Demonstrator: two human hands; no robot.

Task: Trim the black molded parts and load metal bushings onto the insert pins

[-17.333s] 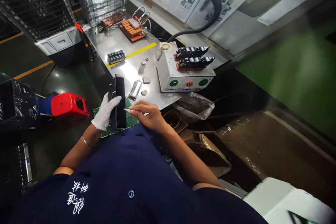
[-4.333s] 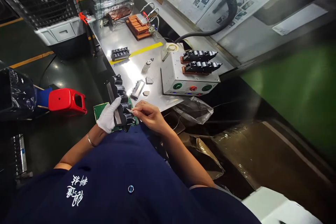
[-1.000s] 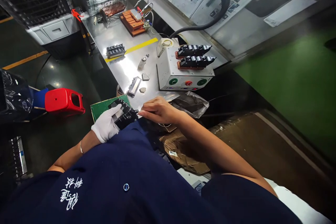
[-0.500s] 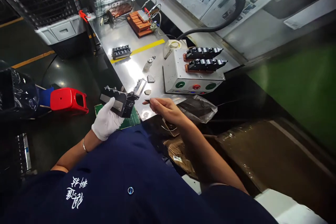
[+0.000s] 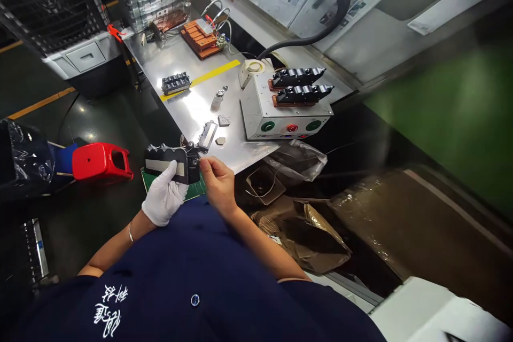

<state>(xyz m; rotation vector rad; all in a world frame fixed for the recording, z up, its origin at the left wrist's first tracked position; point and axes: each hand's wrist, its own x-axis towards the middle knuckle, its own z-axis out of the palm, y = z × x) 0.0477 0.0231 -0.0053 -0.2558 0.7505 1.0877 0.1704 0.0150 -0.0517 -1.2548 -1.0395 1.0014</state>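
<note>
My left hand [image 5: 165,197], in a white glove, grips a black block-shaped part [image 5: 160,156] with a scalloped top and a pale strip along its side. The thumb presses on that strip. Bare, my right hand [image 5: 216,179] is closed in a pinch at the part's right end; what sits between its fingertips is too small and hidden to name. Just beyond lies another dark piece with a pale strip [image 5: 208,135]. A small grey block [image 5: 223,120] and a flat greyish piece [image 5: 220,141] rest on the metal table [image 5: 244,155] near my right hand.
A white control box [image 5: 256,112] with round buttons carries two black scalloped parts [image 5: 302,95]. Farther off are another black part [image 5: 176,83] and an orange fixture [image 5: 200,37] with hoses. A green mat [image 5: 196,190] lies under my hands. A red stool [image 5: 94,163] stands left.
My right hand has moved left, from beside the black part to its right end, bringing a small dark piece that no longer shows. The black part has turned more level in my left hand.
</note>
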